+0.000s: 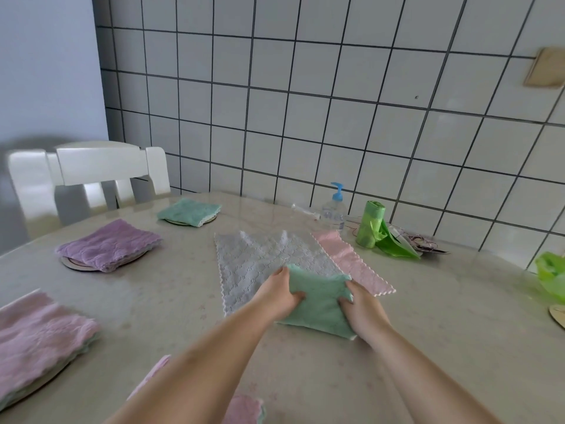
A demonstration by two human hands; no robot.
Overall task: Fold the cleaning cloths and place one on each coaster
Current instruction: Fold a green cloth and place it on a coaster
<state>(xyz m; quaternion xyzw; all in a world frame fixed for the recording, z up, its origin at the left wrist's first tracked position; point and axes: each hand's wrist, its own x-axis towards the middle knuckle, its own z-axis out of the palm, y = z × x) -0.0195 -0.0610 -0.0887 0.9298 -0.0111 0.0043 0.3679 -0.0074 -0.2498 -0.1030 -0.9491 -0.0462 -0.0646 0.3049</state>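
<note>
On the table (428,347), both hands grip a folded green cloth (321,304), left hand (279,296) and right hand (360,307) curled over its side edges, hiding them. Beneath it lies a grey cloth (260,258); a coaster (558,313) at the right is cut off.

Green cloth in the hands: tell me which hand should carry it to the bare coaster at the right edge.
Right, probably. Both the left hand and right hand grip the folded green cloth, but the bare coaster lies on the right hand's side, so the left would have to cross over.
</note>
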